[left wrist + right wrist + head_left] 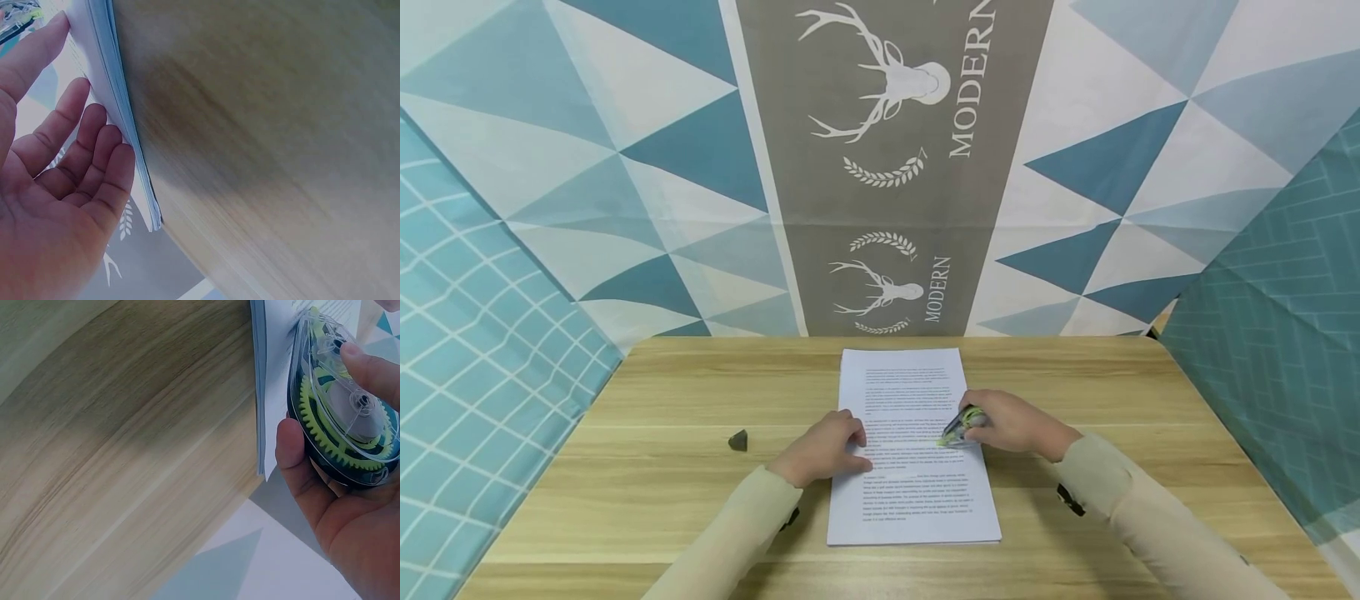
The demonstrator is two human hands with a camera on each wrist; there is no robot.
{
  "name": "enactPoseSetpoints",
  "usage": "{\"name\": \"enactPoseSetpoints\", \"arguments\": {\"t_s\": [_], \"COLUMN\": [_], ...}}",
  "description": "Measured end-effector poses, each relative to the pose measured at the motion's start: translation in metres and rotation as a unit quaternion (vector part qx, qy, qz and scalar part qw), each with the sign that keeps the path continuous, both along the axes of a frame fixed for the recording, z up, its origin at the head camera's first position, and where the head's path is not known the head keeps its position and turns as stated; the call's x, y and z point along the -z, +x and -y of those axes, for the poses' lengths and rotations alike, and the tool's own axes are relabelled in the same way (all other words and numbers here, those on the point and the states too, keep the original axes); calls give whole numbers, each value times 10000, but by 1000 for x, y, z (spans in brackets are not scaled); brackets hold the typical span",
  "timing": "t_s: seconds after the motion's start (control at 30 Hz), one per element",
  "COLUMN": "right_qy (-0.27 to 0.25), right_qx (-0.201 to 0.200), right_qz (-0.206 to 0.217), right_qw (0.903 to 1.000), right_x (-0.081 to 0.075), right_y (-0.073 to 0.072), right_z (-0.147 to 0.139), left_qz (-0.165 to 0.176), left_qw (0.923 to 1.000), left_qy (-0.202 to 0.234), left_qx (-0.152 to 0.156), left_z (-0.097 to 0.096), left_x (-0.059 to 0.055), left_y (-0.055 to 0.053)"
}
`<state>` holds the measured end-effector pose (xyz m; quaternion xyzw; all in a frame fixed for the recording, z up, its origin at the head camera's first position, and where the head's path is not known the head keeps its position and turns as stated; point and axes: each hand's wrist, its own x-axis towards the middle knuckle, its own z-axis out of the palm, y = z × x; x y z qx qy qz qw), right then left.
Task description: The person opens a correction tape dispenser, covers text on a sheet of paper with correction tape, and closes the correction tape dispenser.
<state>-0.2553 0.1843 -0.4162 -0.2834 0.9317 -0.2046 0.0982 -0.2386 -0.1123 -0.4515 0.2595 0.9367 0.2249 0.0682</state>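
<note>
A correction tape dispenser (350, 406) with a clear case and lime-green gear wheels is pinched between the thumb and fingers of my right hand (1011, 422). In the head view its tip meets the printed text near the right side of a stack of paper (917, 500). My left hand (827, 448) rests at the stack's left edge, fingers loosely bent and thumb spread over the top sheet. Seen from the left wrist, the fingertips (78, 87) touch the page and hold nothing.
A small dark pointed piece (738, 440) lies on the wooden table (647, 500) left of the paper. Behind the table hangs a patterned cloth (880, 192) with deer heads and triangles. Tiled-pattern sheets (482, 358) flank both sides.
</note>
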Motion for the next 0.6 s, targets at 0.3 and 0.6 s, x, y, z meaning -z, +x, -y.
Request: {"name": "enactPoseSetpoints", "arguments": {"t_s": [0.3,0.6], "right_qy": [2,-165], "right_qx": [146,198], "right_qz": [120,24], "right_qw": [9998,9997], "right_x": [1,8], "right_y": [1,2], "right_z": [-2,-9], "left_qz": [14,58], "left_qw": [10000,10000], "left_qy": [22,-4], "left_qx": [-14,-67], "left_z": [1,-1], "left_x": [-1,-1], "left_y": [1,1]}}
